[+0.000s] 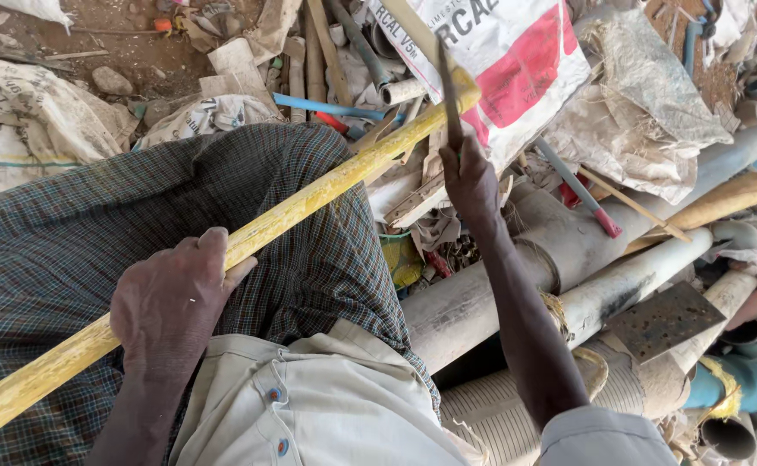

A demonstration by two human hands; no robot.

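A long yellow bamboo stick (309, 200) lies slantwise across my lap, over a checked cloth (137, 216). My left hand (171, 298) grips the stick near its lower part. My right hand (469, 177) is closed around the handle of a dark knife blade (447, 86), held upright. The blade's edge rests against the stick's far end, near a white and red sack (516, 60). My pale shirt (326, 406) shows at the bottom.
Grey pipes (585, 250) lie stacked to my right, with a flat rusty metal plate (663, 319) on them. Sacks, wood scraps, a blue tube (326, 108) and rubble cover the ground ahead. Bare earth (119, 43) shows at the upper left.
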